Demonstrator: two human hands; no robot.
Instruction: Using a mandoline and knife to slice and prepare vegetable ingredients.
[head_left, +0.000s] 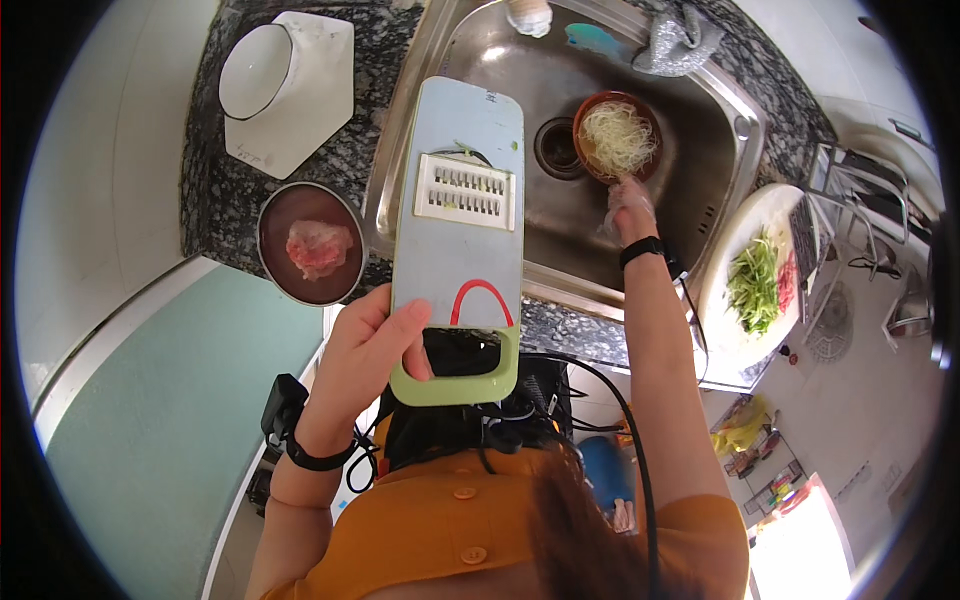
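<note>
My left hand (386, 341) grips the green handle of a cutting board (465, 262) with a built-in grater insert (465, 192), held upright before me over the sink's left edge. Bits of green stick near the grater. My right hand (631, 206), in a clear plastic glove, reaches into the sink to the near rim of a reddish-brown bowl (657, 150) that holds pale fine shreds (619, 139). Its fingertips are partly hidden, so whether they grip the bowl or the shreds cannot be told.
The steel sink (517, 60) has a drain (559, 148) beside the bowl. At left stand a round dish with raw meat (319, 249) and a white bowl (256, 71) on a white board (322, 97). At right, a round white board (724, 262) bears green shreds (756, 285) and pink shreds (786, 281).
</note>
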